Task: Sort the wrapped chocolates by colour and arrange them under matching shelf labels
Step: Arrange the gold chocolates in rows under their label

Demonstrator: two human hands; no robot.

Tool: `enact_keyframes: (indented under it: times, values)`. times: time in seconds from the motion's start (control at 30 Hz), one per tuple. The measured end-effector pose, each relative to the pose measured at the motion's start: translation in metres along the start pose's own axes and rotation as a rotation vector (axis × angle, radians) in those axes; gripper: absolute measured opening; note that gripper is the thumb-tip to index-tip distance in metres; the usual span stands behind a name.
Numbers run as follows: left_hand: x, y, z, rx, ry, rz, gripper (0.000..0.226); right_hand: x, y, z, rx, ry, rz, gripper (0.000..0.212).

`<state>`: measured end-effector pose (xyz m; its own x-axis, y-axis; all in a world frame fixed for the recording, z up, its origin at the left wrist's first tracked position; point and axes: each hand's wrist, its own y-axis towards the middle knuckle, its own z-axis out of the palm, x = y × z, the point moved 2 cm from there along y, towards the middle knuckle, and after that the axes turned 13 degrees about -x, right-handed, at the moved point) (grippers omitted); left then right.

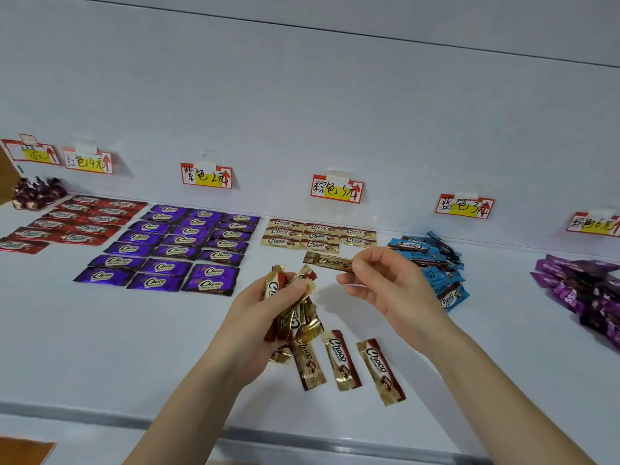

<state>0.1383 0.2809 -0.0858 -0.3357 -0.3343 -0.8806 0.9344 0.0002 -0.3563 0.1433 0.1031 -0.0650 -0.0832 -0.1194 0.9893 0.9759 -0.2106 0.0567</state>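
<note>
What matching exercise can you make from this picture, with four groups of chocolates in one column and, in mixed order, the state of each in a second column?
Column one:
1. purple chocolates, left of centre
2. blue chocolates
3. single gold chocolate
4. gold bundle

Column two:
A. gripped in the left hand
B. lying in a loose heap on the shelf
C. laid flat in neat rows
D. pinched by the right hand

Right pairs: 1-C, 2-B, 3-D, 4-A.
</note>
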Motion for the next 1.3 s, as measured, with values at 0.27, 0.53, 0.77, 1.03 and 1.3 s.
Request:
enact_keyframes:
  times: [0.27, 0.53, 0.77, 1.03, 1.3]
  values:
    - [-0.003, -0.001, 0.006, 0.013, -0.141, -0.023, 0.046, 0.004, -0.013, -0.005, 0.020, -0.226, -0.198, 0.021]
    - [-0.001, 0.004, 0.013, -0.043, -0.035, 0.052, 0.018, 0.000, -0.014, -0.006, 0.087, -0.439, -0.333, 0.026]
    - [0.002, 0.012, 0.022, -0.039, -0.006, 0.066, 0.018, -0.006, 0.003, -0.011, 0.092, -0.459, -0.230, 0.021]
    - [0.002, 0.031, 0.026, -0.094, -0.064, -0.016, 0.012, -0.014, 0.088, -0.046, -0.152, -1.004, -0.313, 0.011]
    - [0.008, 0.043, 0.028, -0.134, -0.082, 0.011, 0.022, -0.030, 0.102, -0.044, 0.009, -1.378, -0.467, 0.023]
